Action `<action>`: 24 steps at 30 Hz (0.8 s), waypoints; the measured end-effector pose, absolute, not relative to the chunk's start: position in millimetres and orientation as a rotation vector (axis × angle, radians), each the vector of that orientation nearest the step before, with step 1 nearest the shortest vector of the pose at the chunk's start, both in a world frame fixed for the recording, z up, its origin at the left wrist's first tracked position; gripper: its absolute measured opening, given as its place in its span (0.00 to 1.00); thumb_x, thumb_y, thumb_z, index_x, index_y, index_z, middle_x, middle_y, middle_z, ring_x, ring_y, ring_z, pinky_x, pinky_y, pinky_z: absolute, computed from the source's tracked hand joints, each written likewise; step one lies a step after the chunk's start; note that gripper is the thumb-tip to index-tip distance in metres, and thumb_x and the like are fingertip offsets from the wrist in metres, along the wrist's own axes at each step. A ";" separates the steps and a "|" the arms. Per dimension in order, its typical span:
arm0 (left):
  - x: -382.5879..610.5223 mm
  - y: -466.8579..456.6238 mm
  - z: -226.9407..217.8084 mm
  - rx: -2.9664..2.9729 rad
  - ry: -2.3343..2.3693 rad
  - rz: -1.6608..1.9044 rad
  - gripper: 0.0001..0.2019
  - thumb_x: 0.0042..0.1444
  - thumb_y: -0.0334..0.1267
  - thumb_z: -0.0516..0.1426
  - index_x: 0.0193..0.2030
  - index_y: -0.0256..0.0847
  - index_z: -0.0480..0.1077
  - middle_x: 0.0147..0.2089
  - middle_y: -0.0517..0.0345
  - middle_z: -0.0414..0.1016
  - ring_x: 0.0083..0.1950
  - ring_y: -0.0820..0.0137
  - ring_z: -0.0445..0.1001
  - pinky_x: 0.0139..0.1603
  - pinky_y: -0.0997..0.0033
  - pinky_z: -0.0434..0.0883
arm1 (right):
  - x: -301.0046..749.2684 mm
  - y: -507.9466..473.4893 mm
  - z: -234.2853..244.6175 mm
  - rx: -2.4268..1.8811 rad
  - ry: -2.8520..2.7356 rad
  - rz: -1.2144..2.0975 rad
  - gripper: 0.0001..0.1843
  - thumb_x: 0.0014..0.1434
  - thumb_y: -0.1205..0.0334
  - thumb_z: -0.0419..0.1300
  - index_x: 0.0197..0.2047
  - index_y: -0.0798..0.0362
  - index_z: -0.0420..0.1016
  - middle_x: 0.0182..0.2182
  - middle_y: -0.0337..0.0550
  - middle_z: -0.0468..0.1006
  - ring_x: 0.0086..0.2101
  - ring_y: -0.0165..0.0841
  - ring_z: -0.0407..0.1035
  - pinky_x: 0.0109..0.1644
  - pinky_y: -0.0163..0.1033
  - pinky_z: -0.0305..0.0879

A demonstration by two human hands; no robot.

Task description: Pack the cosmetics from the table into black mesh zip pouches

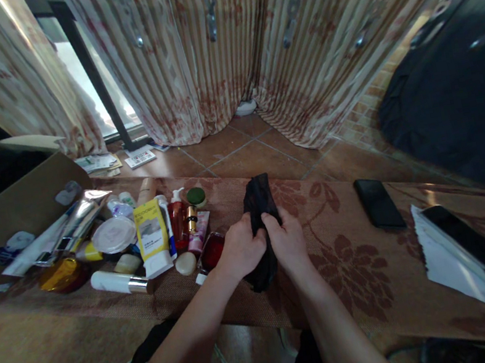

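Both hands hold a piece of thin black fabric (258, 194) over the brown patterned cloth (348, 275). My left hand (242, 247) is closed on its left side, thumb pointing forward. Close beside it, my right hand (288, 239) grips the right side with the thumb on top. The fabric looks bunched or folded, and its lower end hangs below my left hand. What kind of item it is, I cannot make out. Just left of my left hand lies a dark red container (212, 250), near a cream round jar (186, 264).
Toiletries crowd the left: a yellow-and-white tube (152, 232), a red pump bottle (178, 218), a white tube (117, 283) and an amber jar (62, 276). Behind them stands a cardboard box (17, 212). Two phones, one black (378, 204) and one on paper (471, 238), lie right.
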State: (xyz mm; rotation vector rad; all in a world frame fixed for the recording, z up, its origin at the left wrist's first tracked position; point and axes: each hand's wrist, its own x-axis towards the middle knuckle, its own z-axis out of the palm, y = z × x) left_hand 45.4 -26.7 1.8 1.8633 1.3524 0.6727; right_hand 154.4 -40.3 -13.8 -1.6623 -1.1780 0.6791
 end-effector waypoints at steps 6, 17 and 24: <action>45.8 -26.7 1.2 1.875 1.361 0.666 0.11 0.55 0.31 0.50 0.43 0.38 0.69 0.39 0.49 0.79 0.43 0.61 0.78 0.45 0.64 0.71 | 154.5 -40.4 -12.9 -1.671 -1.182 0.674 0.17 0.56 0.55 0.52 0.40 0.56 0.76 0.35 0.50 0.80 0.37 0.40 0.72 0.42 0.41 0.64; 45.2 -26.9 1.1 1.875 1.364 0.656 0.10 0.55 0.32 0.49 0.42 0.38 0.68 0.40 0.48 0.79 0.44 0.60 0.78 0.46 0.63 0.71 | 154.2 -40.6 -12.8 -1.670 -1.169 0.677 0.17 0.56 0.55 0.52 0.39 0.55 0.77 0.34 0.48 0.80 0.36 0.40 0.72 0.42 0.41 0.64; 45.8 -26.9 0.2 1.892 1.376 0.649 0.10 0.55 0.32 0.49 0.41 0.38 0.68 0.39 0.47 0.79 0.43 0.59 0.78 0.44 0.62 0.71 | 154.7 -40.0 -13.7 -1.667 -1.172 0.689 0.17 0.56 0.55 0.52 0.39 0.55 0.76 0.33 0.48 0.80 0.36 0.39 0.72 0.41 0.40 0.64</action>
